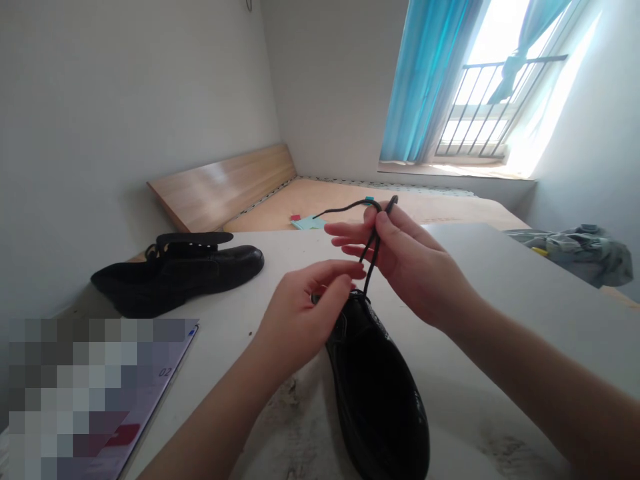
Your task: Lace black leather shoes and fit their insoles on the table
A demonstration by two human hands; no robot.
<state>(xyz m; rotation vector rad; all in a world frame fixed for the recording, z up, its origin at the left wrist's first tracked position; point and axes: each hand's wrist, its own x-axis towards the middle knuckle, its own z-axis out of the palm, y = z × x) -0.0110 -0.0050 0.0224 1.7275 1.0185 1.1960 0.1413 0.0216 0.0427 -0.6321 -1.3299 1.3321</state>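
Observation:
A black shoe (pixel 377 387) stands on the white table, its opening toward me and its toe pointing away. Dark shoelaces (pixel 371 273) rise from its eyelets. Above the shoe, my right hand (pixel 407 257) pinches the laces between thumb and fingers, and one loose end trails off to the left. My left hand (pixel 310 300) is beside the front of the shoe, thumb and forefinger closing near the base of the laces. Whether those fingertips grip a lace is hard to make out.
Another black shoe (pixel 200 273) lies at the table's left. Nearer me is a partly blurred magazine or booklet (pixel 165 380). Past the white table (pixel 465 267) is a bed (pixel 340 190) with a wooden headboard (pixel 225 183). Grey clothing (pixel 585 257) lies at right.

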